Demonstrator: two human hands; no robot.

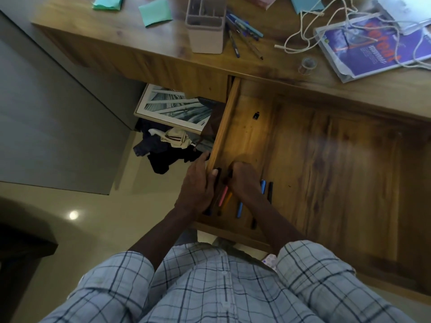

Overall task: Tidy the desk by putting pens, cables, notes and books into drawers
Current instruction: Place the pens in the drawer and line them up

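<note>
Left hand (198, 187) rests on the left wall of the open wooden drawer (326, 164), grip loose, holding nothing we can see. Right hand (245, 180) curls over the coloured pens (239, 209) at the drawer's front left; whether its grip holds one, we cannot tell. We judge it best to align them parallel against the wall. More pens lie on the wooden table (163, 43).

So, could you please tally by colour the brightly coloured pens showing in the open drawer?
Pink pen: 1
Orange pen: 1
Blue pens: 2
Total: 4, with the black pens not counted.
</note>
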